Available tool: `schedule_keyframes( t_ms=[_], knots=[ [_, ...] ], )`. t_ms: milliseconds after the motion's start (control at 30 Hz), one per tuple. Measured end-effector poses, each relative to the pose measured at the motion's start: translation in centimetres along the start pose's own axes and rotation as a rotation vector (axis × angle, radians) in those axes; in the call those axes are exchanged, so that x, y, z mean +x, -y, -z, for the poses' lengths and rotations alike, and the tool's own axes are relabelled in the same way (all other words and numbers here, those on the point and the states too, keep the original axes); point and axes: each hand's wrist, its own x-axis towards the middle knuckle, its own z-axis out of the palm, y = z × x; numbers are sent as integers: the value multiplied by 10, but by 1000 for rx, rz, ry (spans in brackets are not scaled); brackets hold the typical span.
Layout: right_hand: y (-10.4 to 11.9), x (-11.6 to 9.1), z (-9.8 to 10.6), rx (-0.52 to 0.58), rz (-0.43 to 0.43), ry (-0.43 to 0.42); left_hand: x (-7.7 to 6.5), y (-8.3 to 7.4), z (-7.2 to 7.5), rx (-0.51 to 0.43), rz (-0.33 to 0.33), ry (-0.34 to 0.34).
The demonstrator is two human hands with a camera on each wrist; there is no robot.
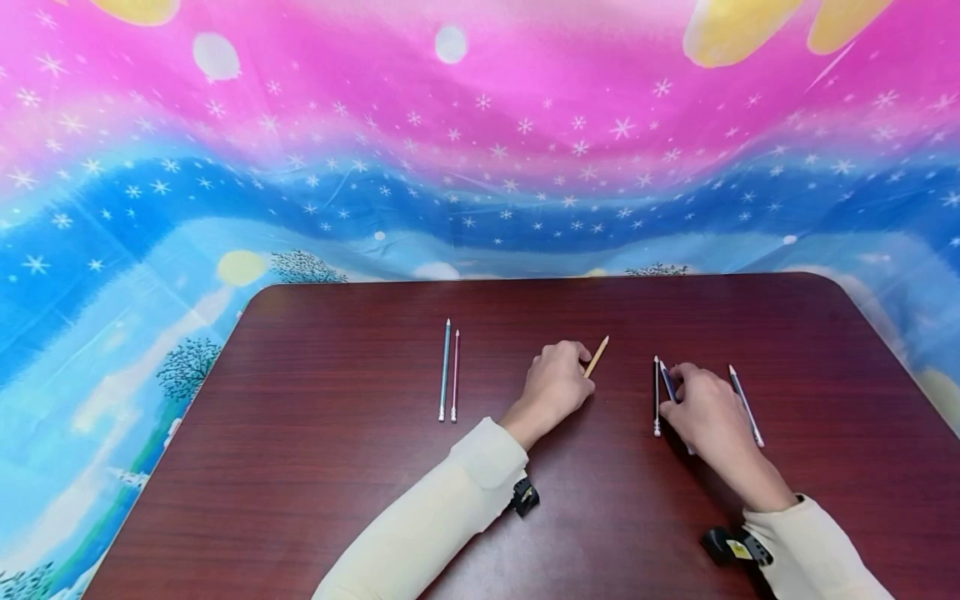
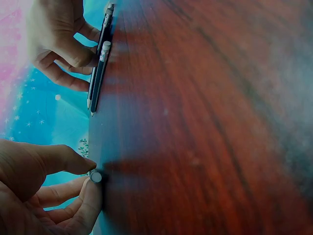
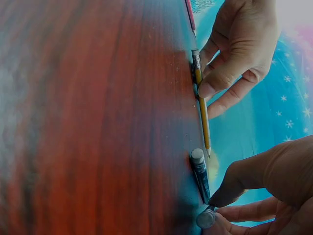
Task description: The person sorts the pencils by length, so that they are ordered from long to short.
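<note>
My left hand (image 1: 553, 383) pinches a yellow pencil (image 1: 597, 356) between thumb and fingers, its sharpened tip slanting up and right. In the right wrist view, that yellow pencil (image 3: 204, 125) lies low along the tabletop with its eraser end toward the camera. On the right, the thumb and fingers of my right hand (image 1: 708, 408) pinch a dark blue pencil (image 1: 667, 379), whose middle they cover. Just left of it lies a black pencil (image 1: 656, 400), the two tips close together. Beyond the right hand's other side rests a grey-blue pencil (image 1: 746, 406).
A teal pencil (image 1: 445, 371) and a pink pencil (image 1: 456, 375) lie side by side left of the left hand. All rest on a dark red-brown wooden table (image 1: 300, 467). A colourful printed cloth (image 1: 480, 167) hangs behind its far edge.
</note>
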Motion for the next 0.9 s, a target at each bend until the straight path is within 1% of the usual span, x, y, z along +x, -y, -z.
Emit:
schedule_keyframes(
  t_ms=[133, 300, 433, 533, 600, 667, 733, 800, 900],
  knots=[
    [0, 0, 0, 5, 9, -26, 0, 1, 1, -23, 20, 9],
    [0, 0, 0, 34, 1, -27, 0, 4, 2, -100, 34, 25],
    [1, 0, 1, 77, -24, -9, -2, 9, 3, -249, 54, 68],
    [3, 1, 1, 133, -21, -5, -4, 14, 5, -340, 70, 94],
    [4, 2, 1, 177, -14, 2, -6, 16, 7, -366, 74, 99],
    [6, 3, 3, 217, -13, 17, -7, 20, 8, -374, 65, 101],
    [7, 4, 4, 246, -18, 33, -8, 24, 9, -423, 65, 115],
    [9, 4, 5, 280, -26, 52, -9, 27, 9, -502, 73, 135],
    [13, 4, 4, 371, -42, 86, -11, 31, 10, -658, 106, 177]
  ],
)
